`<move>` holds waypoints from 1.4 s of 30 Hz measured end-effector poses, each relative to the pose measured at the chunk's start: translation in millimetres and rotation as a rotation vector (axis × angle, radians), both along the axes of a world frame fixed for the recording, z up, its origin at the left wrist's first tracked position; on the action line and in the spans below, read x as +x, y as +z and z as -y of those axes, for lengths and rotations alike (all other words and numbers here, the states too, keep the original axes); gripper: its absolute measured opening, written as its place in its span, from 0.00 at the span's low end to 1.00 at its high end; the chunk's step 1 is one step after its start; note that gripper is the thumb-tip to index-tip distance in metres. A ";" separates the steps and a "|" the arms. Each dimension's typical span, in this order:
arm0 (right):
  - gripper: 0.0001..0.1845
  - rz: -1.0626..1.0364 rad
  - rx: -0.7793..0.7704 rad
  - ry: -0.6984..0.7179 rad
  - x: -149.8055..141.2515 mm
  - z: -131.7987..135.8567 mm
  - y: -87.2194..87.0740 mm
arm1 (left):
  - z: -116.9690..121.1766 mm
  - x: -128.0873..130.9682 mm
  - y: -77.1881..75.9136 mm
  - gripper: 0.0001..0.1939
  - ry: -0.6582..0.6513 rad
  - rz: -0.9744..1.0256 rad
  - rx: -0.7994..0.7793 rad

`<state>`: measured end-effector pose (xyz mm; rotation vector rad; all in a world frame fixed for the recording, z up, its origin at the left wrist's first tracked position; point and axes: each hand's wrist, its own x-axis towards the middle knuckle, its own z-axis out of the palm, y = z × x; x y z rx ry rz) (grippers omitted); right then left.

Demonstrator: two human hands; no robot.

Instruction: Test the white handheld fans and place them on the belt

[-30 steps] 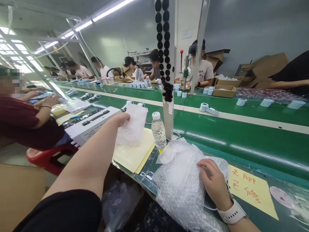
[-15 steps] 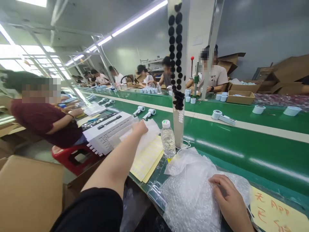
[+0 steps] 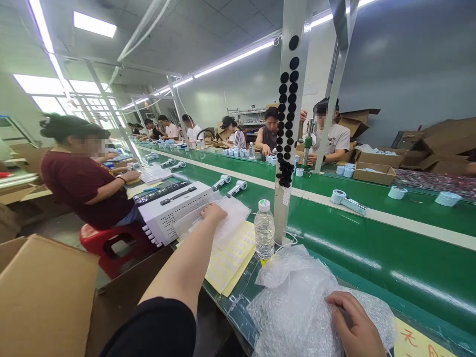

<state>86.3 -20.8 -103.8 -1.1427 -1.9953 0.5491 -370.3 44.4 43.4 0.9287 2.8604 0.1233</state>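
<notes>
Clearly, from the head view, both of my hands were at the near side of the green bench, well apart. My left hand reached forward, fingers bent, down on the clear bags, which lay between the white box and the bottle, partly over the yellow sheets. I could not tell whether those fingers had closed on a bag or merely pressed on it. My right hand lay low at the right, its fingers loosely curled against the heap of bubble wrap; whether it pinched any of the film I could not tell either. That heap sat nearer to me than the bottle, spilling toward the bench's near edge. Just right of it, the note with red writing was cut off by the picture's edge. The bottle stood upright beside the post, whose face bore columns of black discs. Beyond, on the belt, a white device lay near some pale cups, and two more devices lay past the bags. To my left, a co-worker in maroon sat on a red stool, near an open carton.
</notes>
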 end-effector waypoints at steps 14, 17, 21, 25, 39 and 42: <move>0.14 -0.127 -0.093 -0.084 -20.4 16.8 33.2 | 5.9 11.8 28.5 0.19 -0.188 0.024 -0.161; 0.12 -0.146 -0.107 -0.061 -19.7 17.6 31.0 | 10.3 7.3 43.4 0.19 -0.250 -0.013 -0.155; 0.11 -0.178 -0.122 -0.046 -19.8 18.5 27.9 | 24.4 -6.7 59.4 0.19 -0.255 -0.087 -0.139; 0.11 -0.207 -0.142 -0.038 -20.6 17.6 31.5 | 42.8 -8.4 54.3 0.19 -0.198 -0.233 -0.077; 0.20 -0.101 0.012 -0.119 -21.3 30.5 49.7 | 78.0 92.9 51.8 0.23 -0.534 -0.321 0.734; 0.25 -0.005 0.090 -0.094 -21.7 34.7 51.6 | 107.9 156.5 23.2 0.15 -0.775 -0.137 0.722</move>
